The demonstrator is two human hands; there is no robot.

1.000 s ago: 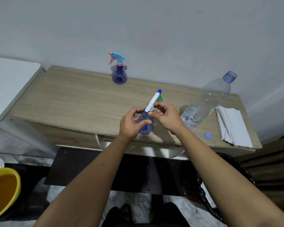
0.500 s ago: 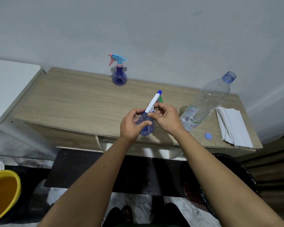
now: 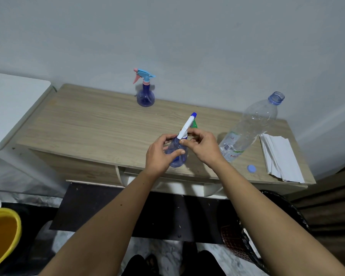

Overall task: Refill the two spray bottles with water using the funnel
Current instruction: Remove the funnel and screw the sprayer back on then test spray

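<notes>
Near the front edge of the wooden table (image 3: 92, 124) stands a small blue spray bottle (image 3: 177, 154). My left hand (image 3: 159, 154) grips its round body. My right hand (image 3: 202, 147) pinches the collar of its white spray head (image 3: 186, 126), which has a blue tip and points up and away. A green funnel (image 3: 194, 124) peeks out just behind my right hand, mostly hidden. A second blue spray bottle (image 3: 145, 92) with a light-blue and pink trigger stands upright at the table's back edge, away from both hands.
A large clear water bottle (image 3: 251, 126) stands uncapped right of my hands; its blue cap (image 3: 251, 168) lies near the front edge. A stack of white paper (image 3: 280, 156) covers the table's right end. A yellow basin (image 3: 0, 236) sits on the floor at left.
Both hands stay on the near spray bottle; my right fingers have shifted slightly round the spray head's collar. The bottle has not moved from its spot.
</notes>
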